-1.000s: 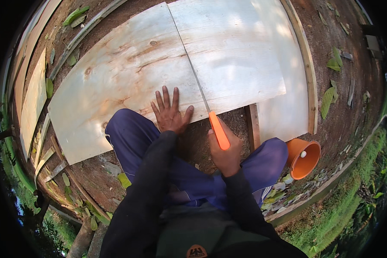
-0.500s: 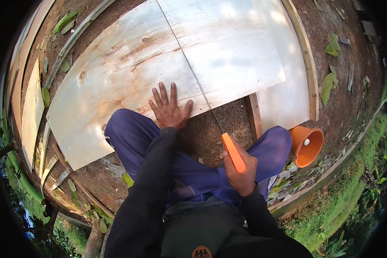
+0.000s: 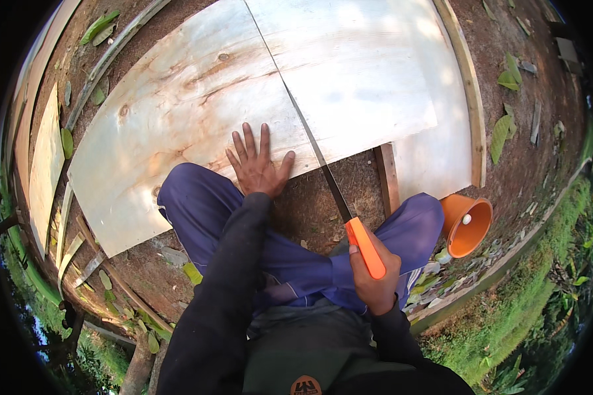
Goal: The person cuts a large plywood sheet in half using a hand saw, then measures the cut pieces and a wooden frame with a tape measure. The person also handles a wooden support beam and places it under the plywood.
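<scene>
The left hand (image 3: 260, 170) is lying palm down on a plywood sheet (image 3: 178, 125), its fingers spread wide and pointing toward 12 o'clock, and it is gripping nothing. Between 4 and 5 o'clock from it, the right hand (image 3: 377, 276) is holding the orange handle (image 3: 365, 249) of a saw (image 3: 333, 187), with its fingers curled round the grip. The blade is pointing toward 11 o'clock and crossing the near edge of the plywood, just beside the left thumb. A thin dark line is running on from it across the sheet in the same direction.

The person's bent knees are framing the bare soil (image 3: 310, 217) under the saw. At 2 o'clock from the right hand, an orange bucket (image 3: 449, 216) is tilting, with a small white thing (image 3: 466, 219) showing inside its mouth. At 1 o'clock, a second pale sheet (image 3: 435, 171) is lying partly under the first, with a wooden strip (image 3: 466, 92) bordering its outer side.

Farther out, green leaves (image 3: 509, 72) are lying on the dirt at 2 o'clock, a narrow board (image 3: 46, 164) is lying at 9 o'clock, and grass (image 3: 507, 336) is growing at 4 o'clock.
</scene>
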`<state>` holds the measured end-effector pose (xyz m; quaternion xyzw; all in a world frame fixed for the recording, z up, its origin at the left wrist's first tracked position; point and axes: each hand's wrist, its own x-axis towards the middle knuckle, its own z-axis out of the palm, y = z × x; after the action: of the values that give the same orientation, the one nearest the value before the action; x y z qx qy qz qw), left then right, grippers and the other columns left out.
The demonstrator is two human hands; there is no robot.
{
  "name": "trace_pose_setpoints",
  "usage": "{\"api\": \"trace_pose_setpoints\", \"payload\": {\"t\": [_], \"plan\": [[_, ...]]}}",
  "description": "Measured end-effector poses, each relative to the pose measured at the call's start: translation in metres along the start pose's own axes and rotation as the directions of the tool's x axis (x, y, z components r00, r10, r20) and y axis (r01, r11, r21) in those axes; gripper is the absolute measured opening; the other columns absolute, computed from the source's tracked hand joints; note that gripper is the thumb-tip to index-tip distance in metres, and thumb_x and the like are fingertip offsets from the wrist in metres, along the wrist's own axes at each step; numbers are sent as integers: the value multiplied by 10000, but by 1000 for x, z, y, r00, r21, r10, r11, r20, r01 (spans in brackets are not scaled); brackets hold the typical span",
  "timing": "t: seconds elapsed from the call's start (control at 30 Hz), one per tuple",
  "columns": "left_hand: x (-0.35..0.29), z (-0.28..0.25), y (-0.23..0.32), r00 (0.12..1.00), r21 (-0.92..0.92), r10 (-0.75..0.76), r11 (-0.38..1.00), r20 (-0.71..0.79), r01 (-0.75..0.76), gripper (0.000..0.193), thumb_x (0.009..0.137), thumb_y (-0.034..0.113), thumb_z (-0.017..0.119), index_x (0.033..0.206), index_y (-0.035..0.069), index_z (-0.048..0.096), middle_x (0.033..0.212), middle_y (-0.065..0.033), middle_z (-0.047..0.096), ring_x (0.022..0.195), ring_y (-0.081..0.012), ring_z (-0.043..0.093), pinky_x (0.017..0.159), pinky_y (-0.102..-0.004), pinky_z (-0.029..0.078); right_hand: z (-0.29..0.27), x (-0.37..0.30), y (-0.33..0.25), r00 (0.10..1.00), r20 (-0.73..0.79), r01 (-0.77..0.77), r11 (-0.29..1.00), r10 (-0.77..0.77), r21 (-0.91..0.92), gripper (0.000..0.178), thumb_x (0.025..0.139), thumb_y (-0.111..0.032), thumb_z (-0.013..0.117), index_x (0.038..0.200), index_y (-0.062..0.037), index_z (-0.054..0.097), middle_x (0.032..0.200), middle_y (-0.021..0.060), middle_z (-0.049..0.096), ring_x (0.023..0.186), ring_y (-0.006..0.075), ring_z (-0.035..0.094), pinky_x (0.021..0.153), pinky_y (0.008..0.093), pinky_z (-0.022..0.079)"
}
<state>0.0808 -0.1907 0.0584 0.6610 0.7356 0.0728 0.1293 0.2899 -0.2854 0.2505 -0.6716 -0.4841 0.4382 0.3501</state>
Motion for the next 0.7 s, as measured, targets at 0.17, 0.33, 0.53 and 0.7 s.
{"api": "trace_pose_setpoints", "payload": {"t": [0.17,0.33,0.53,0.7], "plan": [[1,6,5,1000,-2,5,1000,11,-5,935,908,647,604,1659,176,308,1745,-180,143,1609,-421,56,1259,-638,14,61,90,5,999,13,51,997,-50,-60,403,929,-82,686,1319,14,662,880,256,720,785,358,754,661,394,565],[3,4,-4,1000,23,-23,999,-9,23,932,904,652,608,1656,183,319,1745,-172,146,1608,-422,68,1256,-645,38,4,-4,9,999,12,44,996,-43,-71,418,939,-41,663,1347,45,648,910,248,757,883,241,788,744,347,601],[3,7,1,999,17,-13,1000,37,13,934,917,714,557,1671,237,280,1762,-140,87,1619,-389,0,1262,-630,-10,55,87,14,999,-14,38,998,-39,-45,390,943,-130,684,1293,40,673,920,264,738,819,334,772,724,384,586],[-2,9,-8,998,37,-47,998,41,46,925,920,713,554,1668,240,287,1761,-143,87,1619,-391,4,1262,-631,-6,30,19,3,999,17,-27,999,28,-30,424,928,-74,697,1328,56,654,914,243,756,812,239,780,696,346,589]]}}
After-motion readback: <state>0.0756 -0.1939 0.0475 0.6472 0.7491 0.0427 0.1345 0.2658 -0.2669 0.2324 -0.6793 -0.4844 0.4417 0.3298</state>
